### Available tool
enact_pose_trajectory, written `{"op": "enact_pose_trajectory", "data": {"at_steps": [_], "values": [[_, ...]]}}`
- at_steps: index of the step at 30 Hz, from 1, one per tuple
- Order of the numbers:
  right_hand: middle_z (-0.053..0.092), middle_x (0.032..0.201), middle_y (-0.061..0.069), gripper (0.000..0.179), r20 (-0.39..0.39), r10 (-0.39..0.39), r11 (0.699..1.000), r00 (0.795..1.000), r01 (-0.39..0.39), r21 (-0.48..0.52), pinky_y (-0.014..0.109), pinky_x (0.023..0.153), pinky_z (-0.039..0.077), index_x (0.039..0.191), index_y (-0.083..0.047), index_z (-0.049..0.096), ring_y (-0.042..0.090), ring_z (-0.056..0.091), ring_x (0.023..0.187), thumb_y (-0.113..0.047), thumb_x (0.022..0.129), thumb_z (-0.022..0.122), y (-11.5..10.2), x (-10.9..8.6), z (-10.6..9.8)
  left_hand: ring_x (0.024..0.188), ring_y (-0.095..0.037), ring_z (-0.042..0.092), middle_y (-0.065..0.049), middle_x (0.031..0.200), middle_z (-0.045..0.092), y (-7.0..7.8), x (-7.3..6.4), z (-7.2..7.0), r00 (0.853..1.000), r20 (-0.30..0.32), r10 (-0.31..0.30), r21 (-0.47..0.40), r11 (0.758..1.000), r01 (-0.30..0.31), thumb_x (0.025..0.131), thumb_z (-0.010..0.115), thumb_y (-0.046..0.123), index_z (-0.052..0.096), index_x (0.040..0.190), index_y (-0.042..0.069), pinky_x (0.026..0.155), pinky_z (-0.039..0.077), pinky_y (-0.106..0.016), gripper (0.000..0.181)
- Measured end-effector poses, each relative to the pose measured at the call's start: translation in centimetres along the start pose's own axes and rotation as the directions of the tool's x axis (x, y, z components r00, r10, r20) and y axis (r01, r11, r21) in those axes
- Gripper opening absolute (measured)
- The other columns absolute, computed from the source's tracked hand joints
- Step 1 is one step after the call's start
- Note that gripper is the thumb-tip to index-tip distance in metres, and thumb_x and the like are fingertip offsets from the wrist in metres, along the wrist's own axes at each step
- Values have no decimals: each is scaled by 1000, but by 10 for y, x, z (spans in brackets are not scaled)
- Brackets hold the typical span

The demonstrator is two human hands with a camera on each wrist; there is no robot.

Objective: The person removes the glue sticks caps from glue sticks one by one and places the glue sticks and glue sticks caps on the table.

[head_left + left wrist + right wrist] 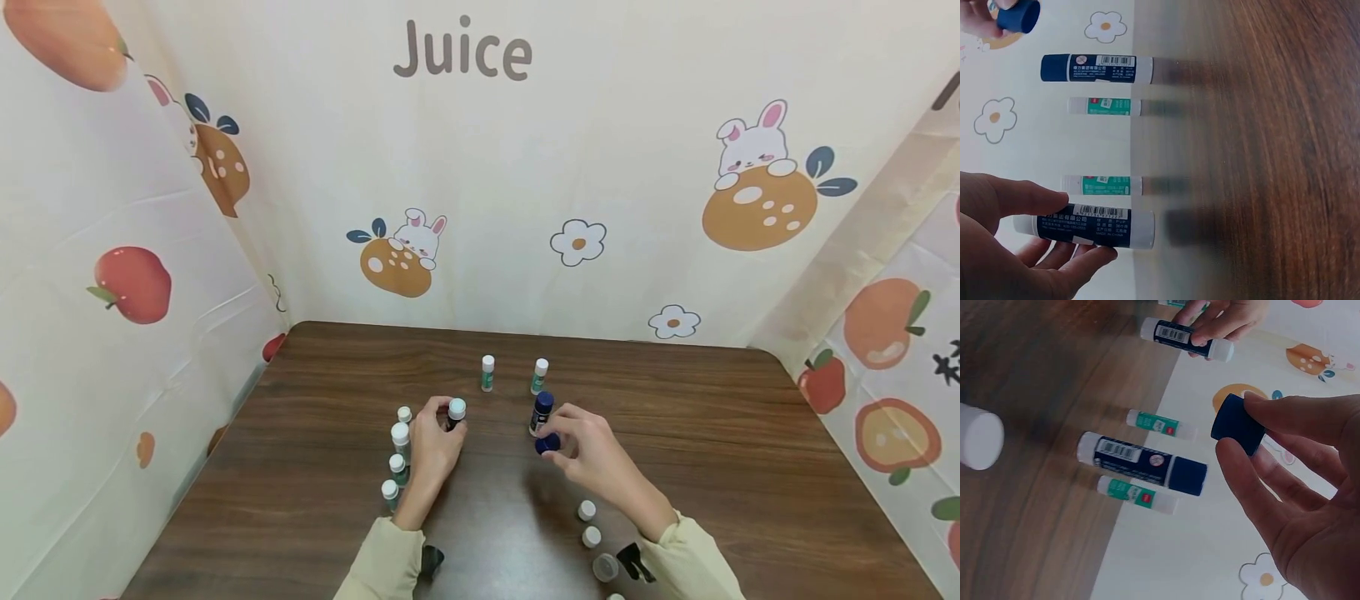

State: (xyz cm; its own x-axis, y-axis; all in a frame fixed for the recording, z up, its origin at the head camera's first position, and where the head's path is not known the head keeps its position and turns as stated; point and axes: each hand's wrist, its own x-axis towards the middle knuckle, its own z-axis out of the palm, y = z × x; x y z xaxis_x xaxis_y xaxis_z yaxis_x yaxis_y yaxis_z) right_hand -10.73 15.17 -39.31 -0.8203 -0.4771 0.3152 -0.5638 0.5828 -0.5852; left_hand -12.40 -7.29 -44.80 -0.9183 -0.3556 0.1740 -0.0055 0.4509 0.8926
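Left forearm [415, 505] and right forearm [651, 510] reach in from the near side. The left grip [437, 443] curls, thumb opposed to fingers; the right grip [588, 446] angles far and left, thumb and index finger pinching, remaining fingers bent.

The glue stick [1110, 228], navy-labelled with white print and a barcode, has a white base and a pale top; the left hand [437, 446] holds it nearly upright. The plain dark-blue cap [1235, 425], short and round, is pinched at a tilt in the right hand [596, 450], well apart from the stick.
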Motion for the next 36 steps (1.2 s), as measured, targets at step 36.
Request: {"op": "enact_pose_trajectory", "data": {"at_steps": [36], "values": [[51, 77, -4, 22, 59, 255, 965, 965, -251, -74, 21, 50, 37, 82, -11, 68, 10, 46, 62, -2, 68, 81, 55, -41, 26, 94, -27, 61, -13, 100, 64, 5, 0, -2, 1000, 18, -7, -13, 1000, 7, 69, 72, -3, 63, 107, 3, 82, 49, -44, 40]]}}
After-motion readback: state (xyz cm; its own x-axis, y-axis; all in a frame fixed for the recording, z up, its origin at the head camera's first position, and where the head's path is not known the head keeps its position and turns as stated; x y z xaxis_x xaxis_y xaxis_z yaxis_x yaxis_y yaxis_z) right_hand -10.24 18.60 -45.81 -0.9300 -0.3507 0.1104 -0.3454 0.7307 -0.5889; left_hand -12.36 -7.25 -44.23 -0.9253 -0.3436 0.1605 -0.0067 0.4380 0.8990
